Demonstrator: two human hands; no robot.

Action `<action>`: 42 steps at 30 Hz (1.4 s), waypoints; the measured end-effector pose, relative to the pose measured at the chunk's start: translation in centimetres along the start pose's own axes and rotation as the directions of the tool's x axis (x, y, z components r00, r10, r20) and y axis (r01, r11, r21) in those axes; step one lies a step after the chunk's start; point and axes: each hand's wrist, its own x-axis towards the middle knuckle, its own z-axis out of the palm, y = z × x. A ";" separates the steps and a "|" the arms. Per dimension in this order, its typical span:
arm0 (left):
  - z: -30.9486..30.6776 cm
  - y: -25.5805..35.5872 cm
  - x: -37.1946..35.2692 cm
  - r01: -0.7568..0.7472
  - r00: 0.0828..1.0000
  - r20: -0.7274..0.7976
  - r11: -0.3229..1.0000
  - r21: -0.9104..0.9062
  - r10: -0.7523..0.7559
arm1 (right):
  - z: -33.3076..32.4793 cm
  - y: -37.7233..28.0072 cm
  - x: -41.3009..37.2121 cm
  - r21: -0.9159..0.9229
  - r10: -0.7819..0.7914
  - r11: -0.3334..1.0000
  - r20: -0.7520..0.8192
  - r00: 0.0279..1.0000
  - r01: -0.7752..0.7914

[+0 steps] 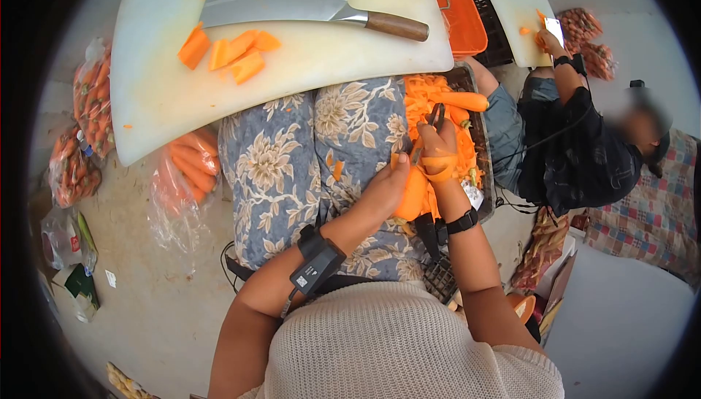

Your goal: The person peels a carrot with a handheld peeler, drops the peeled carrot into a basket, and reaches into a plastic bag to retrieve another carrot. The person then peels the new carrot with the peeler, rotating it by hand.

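Observation:
My left hand [387, 186] is closed around a peeled carrot [414, 193], low over a dark crate [483, 152] beside my right leg. My right hand [439, 142] grips a peeler with a dark handle [437, 114], its metal part close to the carrot and my left fingers. An orange peel strip [440, 167] hangs across my right hand. Beneath both hands the crate holds a heap of peels [420, 92], with a whole carrot [464, 100] on top. The peeler's blade is partly hidden by my fingers.
A cleaver [292, 1] and carrot chunks [237, 48] lie on a large white cutting board [153, 100] ahead. An orange bin [467, 19] stands beyond the crate. Bagged carrots [193, 162] sit at left. At right another person [577, 143] works at a second board [515, 5].

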 end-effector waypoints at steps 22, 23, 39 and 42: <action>0.6 1.6 -1.7 0.078 0.995 0.062 0.997 -0.007 -0.077 | -1.1 1.7 3.1 0.282 0.527 0.788 0.152 0.836 -0.548; 0.5 1.7 -2.1 0.072 0.994 0.083 0.997 0.023 -0.074 | -1.5 1.7 3.2 0.311 0.553 0.764 0.136 0.822 -0.565; 0.4 1.1 -2.2 0.021 0.984 0.172 0.922 -0.387 0.050 | -4.7 -1.3 -5.9 0.379 0.288 0.900 -0.150 0.946 -0.214; 0.5 1.3 -2.3 0.059 0.988 0.151 0.904 -0.424 0.006 | -3.4 -4.7 -8.3 0.442 0.008 0.896 -0.130 0.992 0.051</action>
